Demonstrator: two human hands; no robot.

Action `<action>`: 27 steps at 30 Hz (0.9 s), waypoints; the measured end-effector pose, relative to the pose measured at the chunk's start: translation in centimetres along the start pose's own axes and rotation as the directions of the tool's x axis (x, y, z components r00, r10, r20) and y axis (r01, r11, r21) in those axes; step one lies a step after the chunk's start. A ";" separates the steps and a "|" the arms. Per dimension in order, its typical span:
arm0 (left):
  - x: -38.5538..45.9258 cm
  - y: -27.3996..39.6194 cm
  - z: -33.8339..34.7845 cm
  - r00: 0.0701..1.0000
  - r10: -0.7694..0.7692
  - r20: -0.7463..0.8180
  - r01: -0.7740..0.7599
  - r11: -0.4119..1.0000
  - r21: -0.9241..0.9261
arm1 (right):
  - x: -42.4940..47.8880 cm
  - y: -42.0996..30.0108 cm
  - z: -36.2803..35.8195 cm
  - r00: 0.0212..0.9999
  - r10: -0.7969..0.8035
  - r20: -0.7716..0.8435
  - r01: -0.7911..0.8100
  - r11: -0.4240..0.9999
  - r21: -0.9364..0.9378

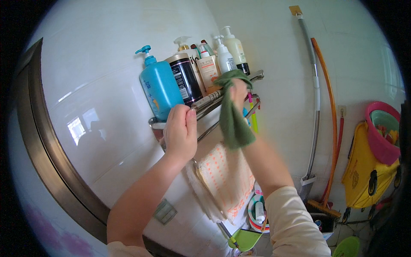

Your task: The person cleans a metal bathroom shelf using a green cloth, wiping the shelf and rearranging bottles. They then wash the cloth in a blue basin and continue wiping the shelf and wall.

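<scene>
My left hand [180, 131] is closed around the front rail of a metal wall shelf [208, 100], near its left end. A green cloth [233, 123] is in my right hand [239, 93], pressed against the right part of the same rail, with its loose end hanging over my wrist. Behind my left hand stands a blue pump bottle [162, 88]. Beside it on the shelf are a dark jar with a gold lid [184, 77], a peach-coloured bottle [209, 71], a white pump bottle [225, 56] and a pale yellow pump bottle [236, 48]. The cloth hides most of my right fingers.
Below the shelf hangs an orange-patterned towel [226, 180]. A long-handled mop [316, 96] and an orange-handled broom [330, 106] lean on the right wall. Farther right are a yellow wheeled bucket [369, 170] and a pink basin [382, 141]. A green dustpan [245, 240] lies low down.
</scene>
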State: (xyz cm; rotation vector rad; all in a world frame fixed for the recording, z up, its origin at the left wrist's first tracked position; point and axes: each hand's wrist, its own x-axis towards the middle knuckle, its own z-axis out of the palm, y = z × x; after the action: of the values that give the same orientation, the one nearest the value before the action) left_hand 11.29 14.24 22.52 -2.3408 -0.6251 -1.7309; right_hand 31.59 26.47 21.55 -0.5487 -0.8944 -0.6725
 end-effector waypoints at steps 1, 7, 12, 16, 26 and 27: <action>0.1 0.0 0.2 1.000 0.007 -0.003 -0.007 1.000 -0.016 | 0.0 -0.3 0.3 0.975 -0.050 0.216 0.051 0.999 -0.002; 0.0 0.0 0.1 0.998 0.054 -0.026 -0.054 0.999 0.009 | 0.3 -9.5 -3.6 0.871 -0.400 0.284 0.347 0.912 0.220; -0.4 0.2 0.4 0.999 -0.044 -0.020 0.043 0.998 -0.037 | 1.9 0.2 -3.7 0.893 -0.331 0.304 0.344 0.939 0.011; -0.5 0.2 0.6 0.996 -0.048 -0.077 0.043 0.997 -0.063 | 2.4 8.7 -3.6 0.928 -0.286 0.238 0.298 0.955 -0.015; -0.9 0.1 0.9 0.993 -0.083 -0.085 0.070 0.987 -0.142 | 6.1 19.9 -3.6 0.847 -0.370 0.381 0.393 0.919 0.019; -1.0 0.7 0.8 0.989 -0.135 -0.068 0.121 0.976 -0.179 | 6.3 20.9 -4.0 0.854 -0.347 0.388 0.384 0.923 -0.018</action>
State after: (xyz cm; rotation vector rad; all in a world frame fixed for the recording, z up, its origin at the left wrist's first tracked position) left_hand 12.03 13.66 21.45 -2.3774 -0.6484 -2.0007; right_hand 51.66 35.85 21.61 -0.6103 -1.3586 -0.9798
